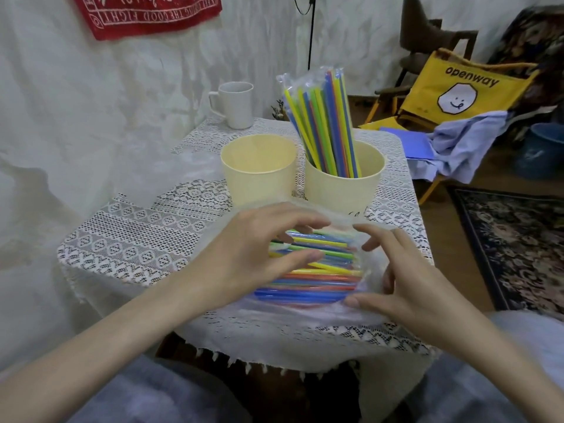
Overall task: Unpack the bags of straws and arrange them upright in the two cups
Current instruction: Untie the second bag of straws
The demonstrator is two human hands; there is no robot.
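We hold a clear bag of straws flat above the near edge of the lace-covered table, our left hand and right hand both grasping its plastic. Just behind stand two cream cups: the left cup empty, the right cup holding a second bag upright. A white mug sits by the far edge. The yellow chair reads "openway".

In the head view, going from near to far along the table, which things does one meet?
Bag of straws held flat by both hands → empty cup beside the cup with straws → white mug at the far edge.
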